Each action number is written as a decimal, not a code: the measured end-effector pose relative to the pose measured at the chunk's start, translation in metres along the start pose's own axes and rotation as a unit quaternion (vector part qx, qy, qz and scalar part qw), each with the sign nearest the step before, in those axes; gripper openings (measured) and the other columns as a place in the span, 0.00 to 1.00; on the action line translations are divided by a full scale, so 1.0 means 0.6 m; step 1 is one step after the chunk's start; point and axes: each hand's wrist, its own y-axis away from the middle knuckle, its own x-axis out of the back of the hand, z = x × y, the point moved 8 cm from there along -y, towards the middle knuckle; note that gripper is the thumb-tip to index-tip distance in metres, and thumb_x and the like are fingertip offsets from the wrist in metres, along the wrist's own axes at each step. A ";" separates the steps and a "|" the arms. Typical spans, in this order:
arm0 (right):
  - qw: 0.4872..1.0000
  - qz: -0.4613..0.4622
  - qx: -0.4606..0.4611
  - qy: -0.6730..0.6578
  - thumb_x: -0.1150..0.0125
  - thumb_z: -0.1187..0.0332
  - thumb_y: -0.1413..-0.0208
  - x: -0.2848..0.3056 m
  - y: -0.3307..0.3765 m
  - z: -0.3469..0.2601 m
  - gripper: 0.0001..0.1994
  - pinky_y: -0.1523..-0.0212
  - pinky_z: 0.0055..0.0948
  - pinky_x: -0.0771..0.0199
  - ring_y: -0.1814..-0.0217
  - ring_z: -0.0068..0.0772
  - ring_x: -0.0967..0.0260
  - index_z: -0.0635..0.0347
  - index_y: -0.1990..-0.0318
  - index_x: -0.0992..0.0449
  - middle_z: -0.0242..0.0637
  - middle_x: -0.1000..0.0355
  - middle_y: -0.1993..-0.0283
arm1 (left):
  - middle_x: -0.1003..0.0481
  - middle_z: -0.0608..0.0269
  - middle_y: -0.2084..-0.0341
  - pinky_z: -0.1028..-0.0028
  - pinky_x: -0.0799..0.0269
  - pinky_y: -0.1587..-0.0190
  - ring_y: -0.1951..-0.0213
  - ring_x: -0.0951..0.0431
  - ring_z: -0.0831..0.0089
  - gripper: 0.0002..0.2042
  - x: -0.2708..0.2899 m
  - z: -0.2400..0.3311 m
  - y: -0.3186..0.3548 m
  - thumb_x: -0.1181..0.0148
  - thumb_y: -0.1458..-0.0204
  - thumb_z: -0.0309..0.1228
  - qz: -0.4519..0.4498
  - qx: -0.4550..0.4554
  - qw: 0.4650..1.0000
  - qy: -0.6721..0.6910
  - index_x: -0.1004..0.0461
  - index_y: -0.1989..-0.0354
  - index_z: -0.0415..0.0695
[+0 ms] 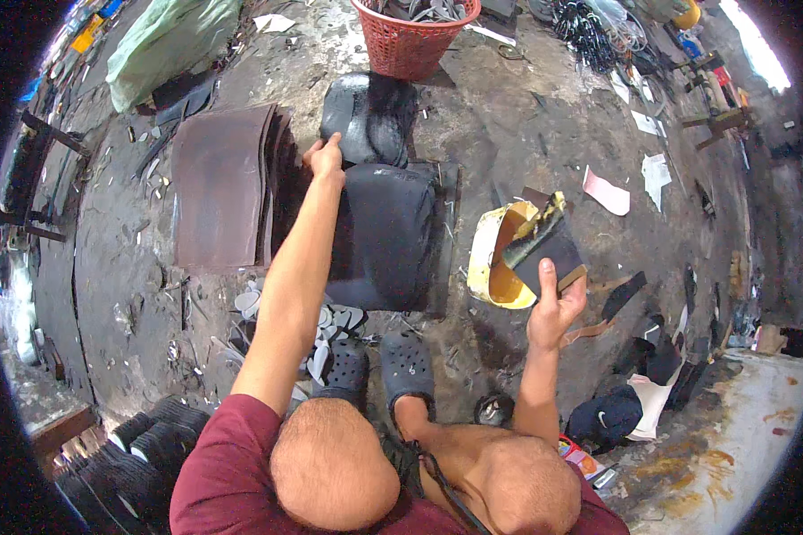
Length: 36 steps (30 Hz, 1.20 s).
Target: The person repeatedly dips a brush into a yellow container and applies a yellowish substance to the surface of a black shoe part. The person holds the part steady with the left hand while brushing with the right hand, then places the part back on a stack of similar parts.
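My left hand (325,159) reaches forward and pinches the left edge of a shiny, curved black sheet (366,114). Nearer to me lies a pile of black sheets (388,236), the top one dark and slightly glossy. In my right hand (558,305) is a dark flat spreader (553,250), gripped between thumb and fingers, with yellowish glue along its far edge. It is tilted over the right side of a cut-open yellow-white tub (484,254) holding amber glue, and hides part of the tub.
Left of my arm stands a stack of brown sheets (219,187). A red basket (410,45) with grey cut pieces is at the far side. Grey offcuts (335,325) lie by my clogs (406,366). Black soles (143,464) are piled at lower left; a dark cap (605,419) lies at right.
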 end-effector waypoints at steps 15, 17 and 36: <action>0.900 -0.098 -0.038 0.422 0.35 0.66 0.47 0.019 -0.070 0.127 0.25 0.47 0.50 0.26 0.49 0.61 0.24 0.60 0.41 0.30 0.58 0.22 0.54 | 0.28 0.37 0.42 0.61 0.30 0.39 0.43 0.23 0.49 0.52 0.214 -0.045 0.317 0.23 0.59 0.40 -0.160 -0.275 0.821 -0.473 0.48 0.27 0.38; 0.857 -0.110 -0.061 0.500 0.36 0.68 0.47 -0.017 -0.064 0.132 0.25 0.51 0.53 0.24 0.52 0.59 0.22 0.59 0.41 0.33 0.54 0.21 0.57 | 0.29 0.37 0.40 0.60 0.31 0.38 0.41 0.25 0.49 0.54 0.218 -0.040 0.317 0.24 0.59 0.38 -0.180 -0.287 0.835 -0.434 0.53 0.25 0.42; 0.740 -0.285 -0.004 0.610 0.36 0.65 0.48 0.141 -0.016 0.056 0.22 0.51 0.54 0.25 0.51 0.53 0.22 0.39 0.43 0.23 0.46 0.20 0.55 | 0.31 0.46 0.37 0.55 0.40 0.30 0.33 0.35 0.50 0.26 0.240 -0.089 0.473 0.47 0.51 0.17 -0.348 -0.549 0.566 -0.507 0.31 0.40 0.35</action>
